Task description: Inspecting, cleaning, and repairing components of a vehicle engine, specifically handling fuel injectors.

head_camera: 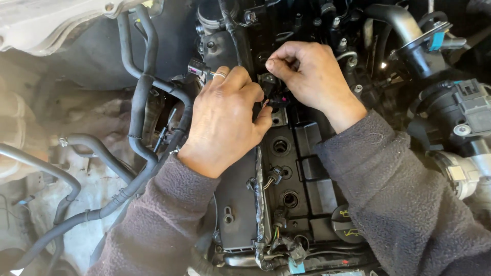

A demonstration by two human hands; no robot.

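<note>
Both my hands work over a black engine valve cover in a car's engine bay. My left hand, with a ring on one finger, is curled around a small black electrical connector at the cover's upper part. My right hand pinches the same connector and its wires from the right, fingers closed. The connector is mostly hidden between my fingers. Both arms wear dark grey fleece sleeves.
Open coil wells and loose connectors on a wiring harness run down the cover. An oil filler cap sits lower right. Black hoses cross the left side; an intake pipe and throttle parts stand right.
</note>
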